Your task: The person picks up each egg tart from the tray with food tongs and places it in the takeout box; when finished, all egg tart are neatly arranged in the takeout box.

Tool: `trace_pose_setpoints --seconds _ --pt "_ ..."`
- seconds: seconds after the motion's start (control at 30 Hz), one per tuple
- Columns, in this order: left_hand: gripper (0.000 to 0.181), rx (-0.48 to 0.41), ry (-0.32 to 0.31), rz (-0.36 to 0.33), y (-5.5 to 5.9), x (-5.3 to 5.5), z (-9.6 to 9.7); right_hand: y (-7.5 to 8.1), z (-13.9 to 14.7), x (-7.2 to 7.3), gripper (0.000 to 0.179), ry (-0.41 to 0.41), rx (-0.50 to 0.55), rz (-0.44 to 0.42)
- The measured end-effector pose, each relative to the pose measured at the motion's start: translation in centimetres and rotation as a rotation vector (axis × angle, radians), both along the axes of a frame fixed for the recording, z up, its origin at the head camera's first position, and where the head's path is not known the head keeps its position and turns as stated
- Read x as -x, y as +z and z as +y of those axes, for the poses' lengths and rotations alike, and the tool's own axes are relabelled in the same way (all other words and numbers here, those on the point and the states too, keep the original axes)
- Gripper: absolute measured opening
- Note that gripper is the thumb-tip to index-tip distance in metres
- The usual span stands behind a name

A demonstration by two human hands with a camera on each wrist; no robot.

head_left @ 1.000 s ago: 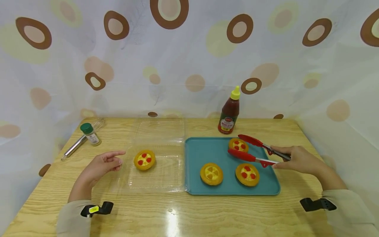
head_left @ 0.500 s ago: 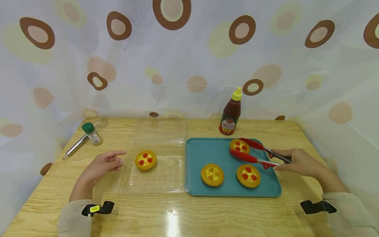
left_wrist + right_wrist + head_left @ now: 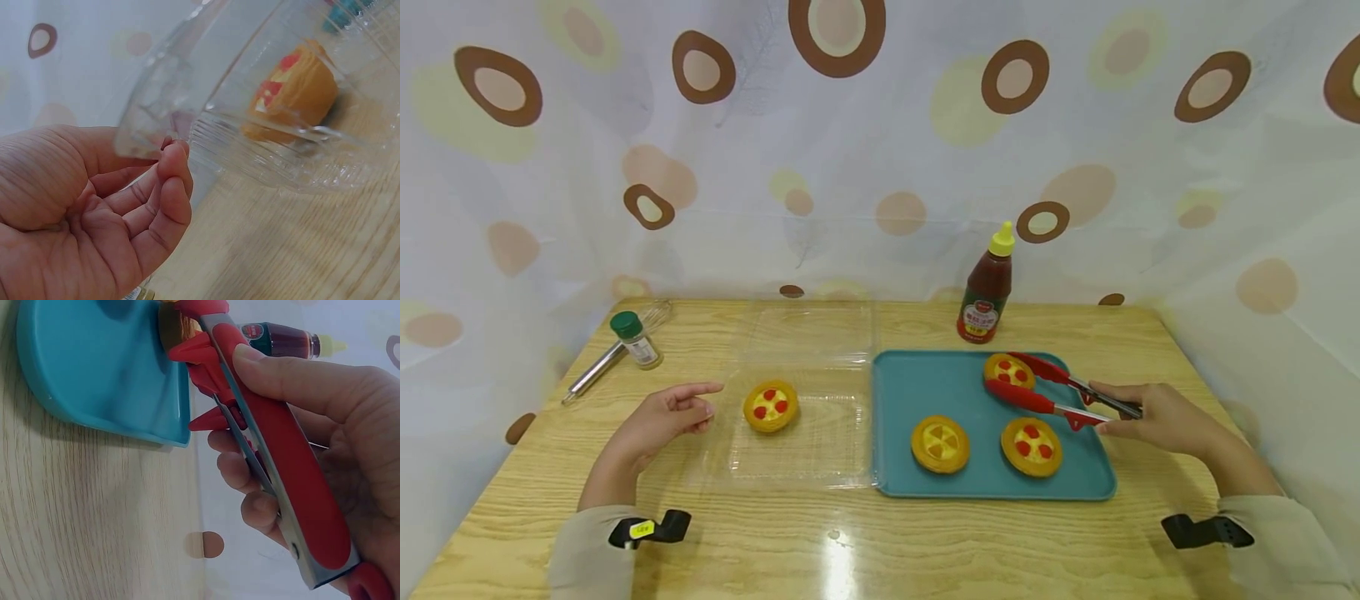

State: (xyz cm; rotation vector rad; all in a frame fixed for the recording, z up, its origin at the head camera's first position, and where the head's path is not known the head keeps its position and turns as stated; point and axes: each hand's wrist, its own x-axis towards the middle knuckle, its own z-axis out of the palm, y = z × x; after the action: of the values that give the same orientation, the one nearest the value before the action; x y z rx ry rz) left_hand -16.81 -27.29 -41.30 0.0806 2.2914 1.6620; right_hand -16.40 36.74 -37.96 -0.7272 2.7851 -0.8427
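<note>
In the head view, my right hand [image 3: 1161,418] grips red-and-steel tongs [image 3: 1030,396], whose red tips lie on either side of the rear tart [image 3: 1002,367] on the teal tray [image 3: 901,442]. Its thumb presses the red handle [image 3: 278,456] in the right wrist view. My left hand [image 3: 662,421] pinches the left edge of a clear plastic clamshell box [image 3: 820,458], index finger reaching over the rim. A red-dotted tart [image 3: 771,407] sits inside that box. Nearer on the tray are a tart with yellow wedges [image 3: 940,444] and another red-dotted tart [image 3: 1032,447].
Behind the tray stands a sauce bottle [image 3: 985,296] with a yellow nozzle. A green-capped shaker [image 3: 637,340] stands at the left, close to a whisk [image 3: 597,372]. The box's raised lid [image 3: 812,329] leans toward the patterned curtain [image 3: 902,133].
The upper tong arm has come slightly down toward the rear tart, narrowing the gap around it. My left hand has stayed at the box's edge. The whole head view has shifted a little.
</note>
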Motion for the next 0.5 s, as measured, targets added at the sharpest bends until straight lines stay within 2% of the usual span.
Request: trace_pose_setpoints --seconds 0.17,0.5 --pt "0.052 -0.003 -0.001 0.003 0.04 -0.06 -0.01 0.05 -0.11 -0.06 0.059 0.015 0.009 0.024" --pt "0.051 -0.007 -0.007 0.003 0.33 -0.15 0.25 0.14 -0.2 -0.48 0.059 -0.018 0.0 0.023"
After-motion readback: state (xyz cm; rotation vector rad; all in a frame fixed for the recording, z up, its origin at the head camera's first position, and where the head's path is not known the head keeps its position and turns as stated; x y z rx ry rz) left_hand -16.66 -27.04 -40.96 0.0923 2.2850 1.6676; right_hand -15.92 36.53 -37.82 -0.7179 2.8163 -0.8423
